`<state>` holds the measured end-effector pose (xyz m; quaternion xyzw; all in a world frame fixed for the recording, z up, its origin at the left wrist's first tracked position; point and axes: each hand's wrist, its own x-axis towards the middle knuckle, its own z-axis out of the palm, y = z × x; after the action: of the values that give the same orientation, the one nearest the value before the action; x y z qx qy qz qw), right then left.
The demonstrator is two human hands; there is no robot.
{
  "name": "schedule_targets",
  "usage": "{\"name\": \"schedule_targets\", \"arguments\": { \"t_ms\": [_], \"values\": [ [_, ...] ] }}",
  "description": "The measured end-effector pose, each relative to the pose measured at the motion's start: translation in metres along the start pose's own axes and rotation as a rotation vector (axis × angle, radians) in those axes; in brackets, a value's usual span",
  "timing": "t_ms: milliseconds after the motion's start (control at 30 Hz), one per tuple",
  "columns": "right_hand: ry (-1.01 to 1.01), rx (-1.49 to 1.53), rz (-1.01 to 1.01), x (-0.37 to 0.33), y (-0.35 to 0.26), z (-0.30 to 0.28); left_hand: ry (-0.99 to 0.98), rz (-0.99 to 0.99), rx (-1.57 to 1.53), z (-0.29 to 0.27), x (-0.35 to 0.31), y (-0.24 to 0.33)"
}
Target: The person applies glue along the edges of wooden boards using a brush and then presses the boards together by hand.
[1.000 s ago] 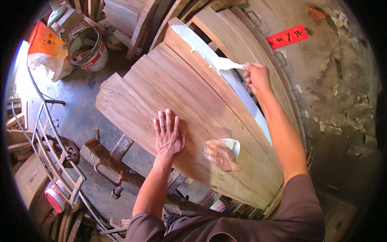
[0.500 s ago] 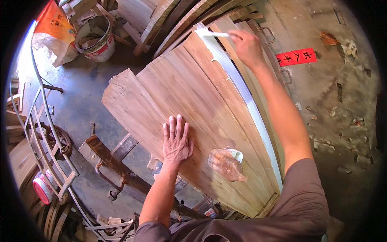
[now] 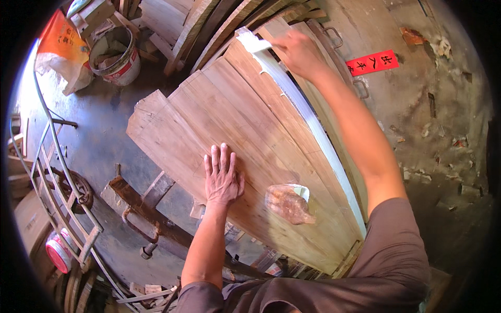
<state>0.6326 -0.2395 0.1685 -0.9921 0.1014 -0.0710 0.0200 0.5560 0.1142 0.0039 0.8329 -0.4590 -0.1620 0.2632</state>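
My right hand [image 3: 300,55] is closed around a white-smeared brush [image 3: 257,45] at the far end of a long wooden panel [image 3: 209,112]. Its head rests on the panel's right edge, where a wet white strip [image 3: 313,117] of what looks like glue runs down toward me. Motion blurs the right fingers, and they hide most of the handle. My left hand [image 3: 224,180] lies flat on the panel with its fingers stretched out, holding nothing. Between my arms sits a brownish, scoop-like container [image 3: 288,204] with white stuff at its mouth.
A rusty metal clamp bar [image 3: 151,214] lies left of the panel, near a metal-tube frame [image 3: 57,182]. A bucket of scraps [image 3: 115,57] and an orange-white sack [image 3: 65,52] stand far left. Curved boards [image 3: 198,31] lean behind. A red paper strip [image 3: 372,62] lies right.
My right hand has shifted slightly left, and the brush handle shows less. The brush head stays at the strip's far end. My left hand remains flat on the panel; the whole view has shifted a little.
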Motion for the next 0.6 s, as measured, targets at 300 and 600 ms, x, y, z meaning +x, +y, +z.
{"name": "schedule_targets", "arguments": {
  "t_ms": [300,600],
  "values": [
    [-0.144,-0.051,0.259,-0.208,-0.039,-0.071,0.0,-0.021,0.02,0.002,-0.006,-0.001],
    [0.265,-0.043,-0.132,-0.11,-0.104,0.037,0.025,-0.003,0.034,0.0,0.0,0.004]
  ]
}}
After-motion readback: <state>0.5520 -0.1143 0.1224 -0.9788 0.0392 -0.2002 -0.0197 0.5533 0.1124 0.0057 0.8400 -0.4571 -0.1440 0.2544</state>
